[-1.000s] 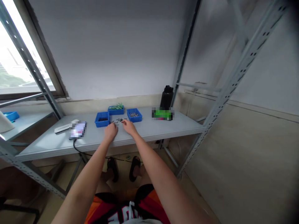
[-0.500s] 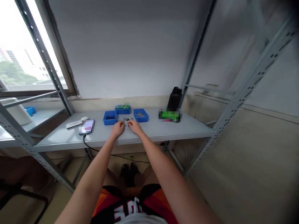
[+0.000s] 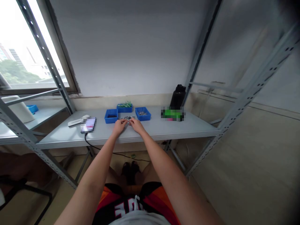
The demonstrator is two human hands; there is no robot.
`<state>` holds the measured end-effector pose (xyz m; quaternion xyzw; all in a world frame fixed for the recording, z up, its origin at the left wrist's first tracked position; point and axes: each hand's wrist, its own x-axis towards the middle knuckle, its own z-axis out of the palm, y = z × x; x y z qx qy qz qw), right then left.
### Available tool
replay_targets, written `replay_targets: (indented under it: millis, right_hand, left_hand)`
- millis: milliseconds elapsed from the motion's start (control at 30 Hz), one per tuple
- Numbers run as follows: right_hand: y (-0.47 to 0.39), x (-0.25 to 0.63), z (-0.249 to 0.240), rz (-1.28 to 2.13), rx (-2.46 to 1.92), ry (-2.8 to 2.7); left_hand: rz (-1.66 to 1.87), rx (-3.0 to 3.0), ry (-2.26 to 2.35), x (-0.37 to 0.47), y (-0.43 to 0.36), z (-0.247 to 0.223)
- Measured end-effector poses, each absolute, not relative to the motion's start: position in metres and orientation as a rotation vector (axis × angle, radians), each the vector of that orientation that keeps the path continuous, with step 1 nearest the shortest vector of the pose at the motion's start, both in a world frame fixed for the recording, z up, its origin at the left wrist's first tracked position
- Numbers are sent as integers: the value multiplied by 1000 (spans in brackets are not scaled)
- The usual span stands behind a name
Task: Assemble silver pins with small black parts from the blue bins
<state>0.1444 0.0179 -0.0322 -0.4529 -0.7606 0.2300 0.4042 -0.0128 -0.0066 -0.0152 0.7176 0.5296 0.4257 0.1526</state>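
Observation:
My left hand point(image 3: 120, 125) and my right hand point(image 3: 136, 125) meet fingertip to fingertip above the front half of the table point(image 3: 159, 129). Both have their fingers pinched together; whatever they grip is too small to name. Just beyond the fingertips lies a loose pile of small dark and silvery parts point(image 3: 128, 117). Behind my left hand stands a blue bin point(image 3: 111, 121) with dark small pieces inside. To the right, a second blue bin point(image 3: 143, 118) contains small shiny metal parts. At the back, a third blue bin point(image 3: 124, 110) is filled with green, thin pieces.
A phone point(image 3: 88, 125) with a black cable point(image 3: 93, 146) lies on the left, beside a white flat object point(image 3: 74, 122). On the right are a black bottle point(image 3: 177, 97) and a blurred green-screened device point(image 3: 172, 114). Metal shelf posts point(image 3: 203, 47) frame both sides.
My hands have drawn closer together, and their fingertips now meet. The view has shifted slightly; the bins and other objects keep their places.

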Motion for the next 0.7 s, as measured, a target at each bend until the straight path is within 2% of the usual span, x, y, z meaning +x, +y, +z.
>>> replay_targets:
  millis: [233,433,700]
  right_hand:
    - [12,143,-32,454,-1142,-2093]
    - [13,145,-30,559,-1123,-1911]
    - [15,147,-32,662,-1105,-1802]
  left_hand:
    - [1160,2065,1544,-13,-8,-12]
    - [1223,2034,1601,-12,-11,-12]
    - [1140,2048,1522,-12,-10,-13]
